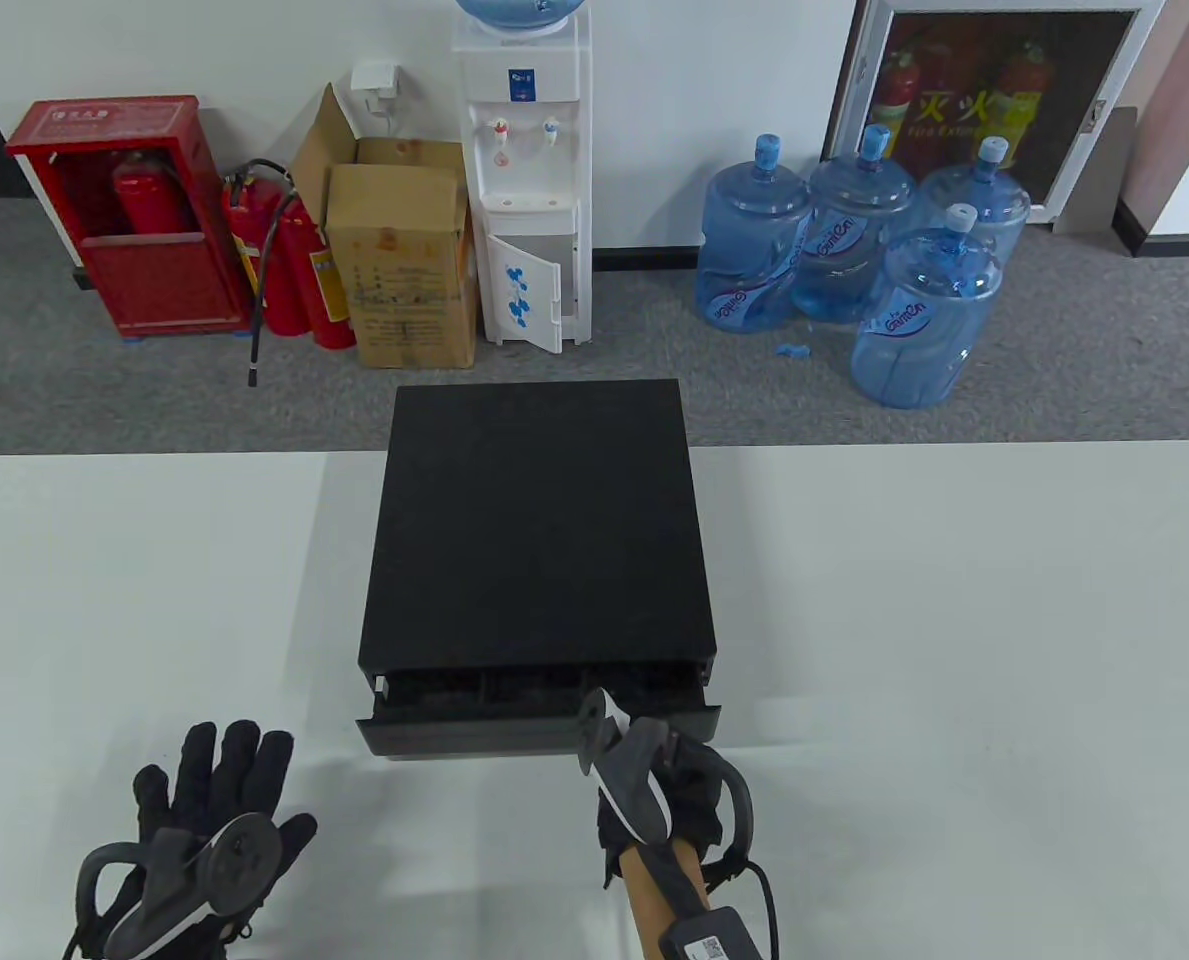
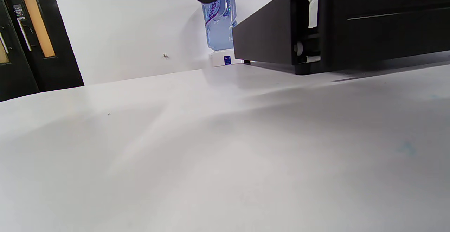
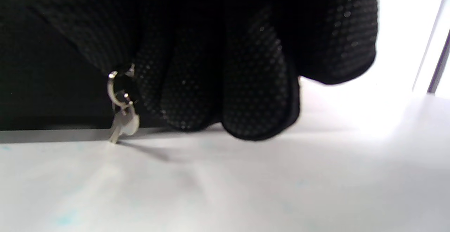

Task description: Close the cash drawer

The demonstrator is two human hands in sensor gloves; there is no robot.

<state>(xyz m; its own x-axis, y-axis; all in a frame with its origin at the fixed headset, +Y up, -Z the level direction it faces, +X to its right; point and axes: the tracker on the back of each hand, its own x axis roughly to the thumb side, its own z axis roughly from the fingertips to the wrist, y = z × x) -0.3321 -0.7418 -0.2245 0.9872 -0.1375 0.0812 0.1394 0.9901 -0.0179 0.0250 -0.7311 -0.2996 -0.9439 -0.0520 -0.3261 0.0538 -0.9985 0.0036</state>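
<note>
A black cash drawer box [image 1: 539, 530] stands on the white table [image 1: 954, 650]. Its drawer [image 1: 474, 735] sticks out a little at the front, showing a dark gap with compartments. My right hand [image 1: 689, 795] is at the right part of the drawer front. In the right wrist view its fingers [image 3: 260, 112] hang side by side against the black front, tips near the table. A small key [image 3: 123, 123] on a ring hangs from the front just left of them. My left hand [image 1: 219, 790] lies flat on the table, fingers spread, left of the drawer and apart from it. The left wrist view shows the box side [image 2: 369, 24].
Beyond the table's far edge, on the floor, stand a water dispenser [image 1: 529, 180], a cardboard box [image 1: 404, 260], red fire extinguishers [image 1: 284, 260] and several blue water bottles [image 1: 854, 240]. The table extends wide on both sides of the box.
</note>
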